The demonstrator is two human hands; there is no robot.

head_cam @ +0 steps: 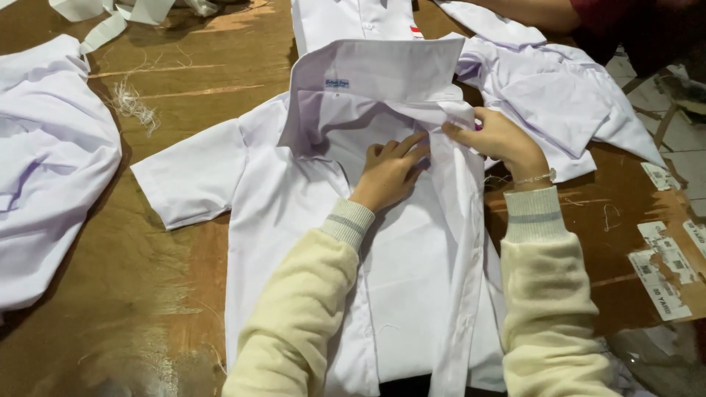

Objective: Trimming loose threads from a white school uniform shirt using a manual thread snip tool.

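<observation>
I look down on a wide brown table [147, 294], scratched and worn, and the white shirt [294, 220] lies flat in the middle of it, front side up, the collar [382, 70] standing open toward the far edge. This shirt is the biggest thing under my hands. It has short sleeves; the one sleeve [187, 176] is spread out flat to the side, the other I cannot see well under the front panel. The cloth looks thin, smooth and clean, with only soft creases.

As I judge it, the work is at an early or middle point: the shirt is laid out and mostly flattened, but the front near the collar is open and the body is not folded at all (the sleeves too lie unfolded).

More white shirts are around: a heap [51, 169] at one side, another pile [559, 103] at the far corner. Paper labels [662, 272] are stuck on the table edge.

My left hand [390, 169] presses flat on the cloth just below the collar, fingers together and a little bent. My right hand [496, 136] pinches the edge of the front strip beside it, thumb against fingers. A thin bracelet [537, 178] sits on that wrist.
</observation>
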